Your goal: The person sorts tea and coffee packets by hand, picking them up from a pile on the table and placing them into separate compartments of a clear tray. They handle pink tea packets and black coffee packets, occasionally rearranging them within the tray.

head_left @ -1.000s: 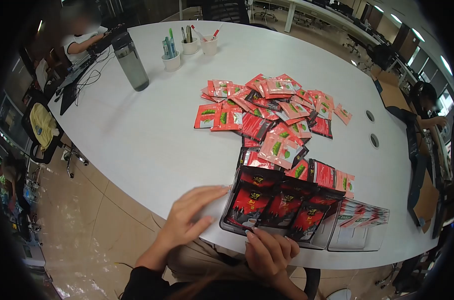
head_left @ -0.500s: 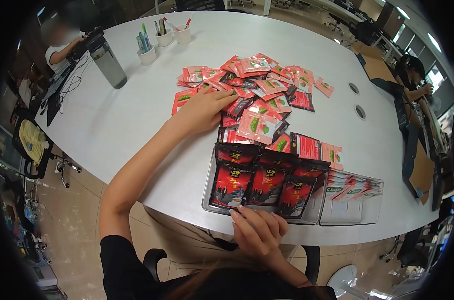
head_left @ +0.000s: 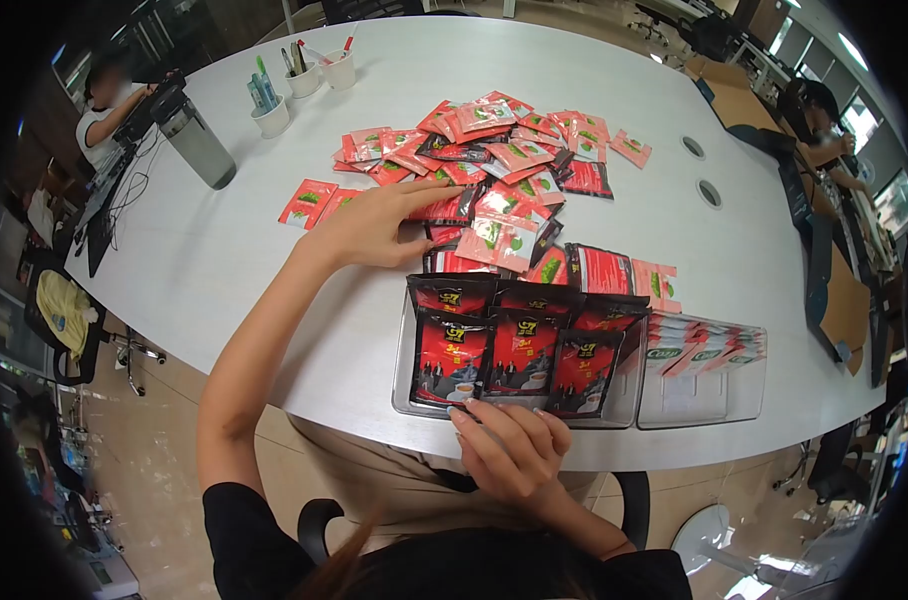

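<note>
My left hand (head_left: 374, 222) reaches into the pile of sachets, thumb and fingers spread around a dark red coffee sachet (head_left: 442, 210) and touching it. Pink sachets (head_left: 499, 240) with green pictures lie mixed with black-and-red ones beside it. In front of me stands a clear plastic tray (head_left: 402, 385) holding upright black-and-red G7 coffee sachets (head_left: 454, 360) in rows. Bent fingers of my right hand (head_left: 514, 450) meet at the tray's front rim. Adjoining it on the right, a second clear tray (head_left: 684, 410) holds a row of pink-and-white sachets (head_left: 704, 345).
A grey tumbler (head_left: 196, 145) and several white cups (head_left: 272, 118) with pens stand at the far left. Two round cable holes (head_left: 709, 193) and open cardboard boxes (head_left: 824, 270) are on the right. Other people sit at the table's left and right sides.
My left hand has drawn its thumb apart from the fingers, around a coffee sachet. Pink sachets now lie further left, beyond the wrist. My right hand stays at the tray's front.
</note>
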